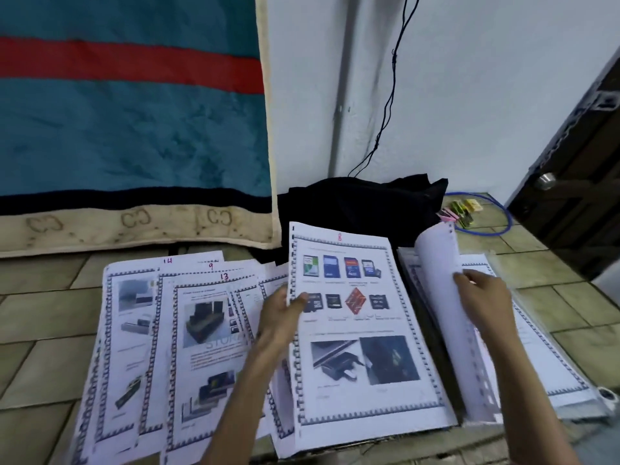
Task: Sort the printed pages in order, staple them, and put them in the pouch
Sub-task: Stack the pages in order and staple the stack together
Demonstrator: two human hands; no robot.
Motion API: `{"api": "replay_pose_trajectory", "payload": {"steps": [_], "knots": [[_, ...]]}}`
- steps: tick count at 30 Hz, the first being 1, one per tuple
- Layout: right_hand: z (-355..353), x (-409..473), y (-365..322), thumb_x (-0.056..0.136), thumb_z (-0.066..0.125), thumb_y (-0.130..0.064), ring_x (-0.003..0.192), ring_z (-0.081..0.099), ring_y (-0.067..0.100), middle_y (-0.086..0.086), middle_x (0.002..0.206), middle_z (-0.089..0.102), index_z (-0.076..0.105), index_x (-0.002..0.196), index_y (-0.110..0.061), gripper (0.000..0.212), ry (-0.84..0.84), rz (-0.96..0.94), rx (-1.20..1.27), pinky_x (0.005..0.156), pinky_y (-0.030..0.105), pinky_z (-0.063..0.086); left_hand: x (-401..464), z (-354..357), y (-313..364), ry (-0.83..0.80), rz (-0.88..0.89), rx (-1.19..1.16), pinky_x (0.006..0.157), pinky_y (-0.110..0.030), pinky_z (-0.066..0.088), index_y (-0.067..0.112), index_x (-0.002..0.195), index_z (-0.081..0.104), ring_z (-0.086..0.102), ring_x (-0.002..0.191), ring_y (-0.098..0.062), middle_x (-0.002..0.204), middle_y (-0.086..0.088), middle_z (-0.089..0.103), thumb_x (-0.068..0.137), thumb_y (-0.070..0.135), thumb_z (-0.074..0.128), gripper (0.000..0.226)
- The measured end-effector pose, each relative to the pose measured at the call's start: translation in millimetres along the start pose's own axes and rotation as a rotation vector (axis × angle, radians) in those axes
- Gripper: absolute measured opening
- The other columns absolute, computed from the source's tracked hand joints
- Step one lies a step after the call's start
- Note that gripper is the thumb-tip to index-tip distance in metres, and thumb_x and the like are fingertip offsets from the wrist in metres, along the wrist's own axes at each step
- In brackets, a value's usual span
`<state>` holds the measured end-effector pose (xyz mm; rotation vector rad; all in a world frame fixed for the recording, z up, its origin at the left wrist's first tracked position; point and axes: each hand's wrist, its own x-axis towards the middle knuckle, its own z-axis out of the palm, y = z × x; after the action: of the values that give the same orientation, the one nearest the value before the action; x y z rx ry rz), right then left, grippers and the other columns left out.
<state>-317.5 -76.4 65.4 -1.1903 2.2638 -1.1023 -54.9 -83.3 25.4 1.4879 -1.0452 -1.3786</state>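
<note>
Left hand (285,317) pinches the left edge of page 8 (362,330); right hand (483,297) grips a lifted, curled sheet (436,263) of the ordered pile just right of it; unsorted pages (188,330) fan leftward on the floor (40,313); slide page 8 squarely underneath, edges aligned.

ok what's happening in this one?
A person is sorting numbered printed pages on a tiled floor. The left hand grips the edge of the page marked 8, held up over the spread. The right hand holds a curled white sheet lifted from a pile on the right. Pages marked 14, 9 and 13 lie fanned out on the left. Nothing looks stapled yet.
</note>
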Motion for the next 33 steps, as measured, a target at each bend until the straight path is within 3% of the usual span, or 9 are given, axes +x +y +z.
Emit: {"api": "replay_pose_trajectory", "payload": {"steps": [2,6,9,13,18,23,26,29,33], "knots": [[-7.9,0.9,-8.0,0.090,0.050,-0.014,0.089,0.058,0.037,0.021,0.082,0.063,0.067,0.094,0.004,0.024,0.005,-0.052,-0.053,0.068,0.033,0.036,7.4,21.3,-10.9,-0.008,-0.006,0.032,0.098,-0.037,0.047,0.012,0.123,0.055,0.058,0.113,-0.021,0.126,-0.002,0.059,0.093,0.018,0.053,0.031],[6.5,-8.2,-18.1,0.092,0.049,-0.017,0.059,0.046,0.030,0.008,0.052,0.051,0.047,0.054,-0.016,0.038,-0.021,-0.181,-0.161,0.052,0.027,0.032,15.0,48.1,-26.1,-0.030,-0.068,0.102,0.111,-0.038,0.035,0.011,0.139,0.040,0.042,0.132,-0.024,0.145,-0.004,0.043,0.094,0.025,0.050,0.048],[44.7,-19.4,-9.3,0.094,0.047,-0.034,0.092,0.059,0.035,0.015,0.094,0.069,0.068,0.092,-0.015,0.028,-0.124,-0.164,-0.250,0.066,0.035,0.037,15.2,55.5,-31.3,-0.026,-0.126,0.108,0.113,-0.033,0.030,0.009,0.144,0.029,0.033,0.137,-0.025,0.150,-0.007,0.034,0.096,0.022,0.047,0.053],[96.4,-41.2,22.7,0.096,0.027,-0.049,0.141,0.021,0.029,0.009,0.152,0.030,0.034,0.142,-0.022,0.054,-0.363,-0.274,-0.602,0.109,0.049,0.025,18.2,53.9,-41.7,-0.044,-0.141,0.194,0.105,-0.029,0.037,0.009,0.140,0.037,0.041,0.131,-0.024,0.145,-0.008,0.041,0.095,0.026,0.047,0.049],[114.9,-47.7,55.0,0.095,0.015,-0.054,0.144,-0.017,0.027,0.002,0.157,-0.016,-0.005,0.149,-0.031,0.061,-0.446,-0.297,-0.767,0.116,0.053,-0.003,20.1,30.8,-49.2,0.078,-0.026,0.319,0.095,-0.029,0.043,0.008,0.130,0.046,0.055,0.115,-0.026,0.131,-0.012,0.055,0.094,0.015,0.048,0.037],[132.4,-59.8,32.2,0.086,-0.006,-0.064,0.146,-0.002,0.023,0.003,0.158,0.010,0.022,0.147,-0.026,0.077,-0.294,-0.502,-0.556,0.115,0.047,-0.002,12.0,-28.5,-59.8,0.473,-0.028,0.557,0.107,-0.039,0.035,0.012,0.141,0.031,0.031,0.134,-0.029,0.148,-0.011,0.030,0.094,0.011,0.046,0.050],[155.0,-91.3,9.6,0.085,-0.010,-0.064,0.144,-0.007,0.017,-0.005,0.154,0.007,0.022,0.145,-0.030,0.076,-0.428,-0.719,-0.435,0.118,0.039,-0.003,12.9,-50.5,-56.0,0.472,-0.164,0.338,0.102,-0.035,0.042,0.008,0.140,0.031,0.049,0.121,-0.030,0.140,-0.015,0.045,0.094,0.008,0.045,0.048],[179.0,-123.1,-0.5,0.083,-0.013,-0.061,0.140,-0.020,0.011,-0.012,0.151,-0.007,0.012,0.147,-0.035,0.074,-0.626,-0.821,-0.454,0.117,0.033,-0.012,20.6,-60.2,-51.5,0.414,-0.229,0.272,0.071,-0.021,0.043,0.007,0.134,0.039,0.058,0.089,-0.018,0.118,-0.012,0.061,0.092,0.007,0.046,0.042],[200.9,-138.1,0.5,0.072,-0.025,-0.066,0.143,-0.018,0.010,-0.014,0.148,-0.013,0.007,0.148,-0.032,0.090,-0.700,-0.792,-0.486,0.113,0.029,-0.016,23.4,-63.3,-46.7,0.312,-0.144,0.349,0.068,-0.016,0.038,0.011,0.086,0.067,0.056,0.079,-0.012,0.091,-0.003,0.067,0.088,0.008,0.053,0.014]]}}
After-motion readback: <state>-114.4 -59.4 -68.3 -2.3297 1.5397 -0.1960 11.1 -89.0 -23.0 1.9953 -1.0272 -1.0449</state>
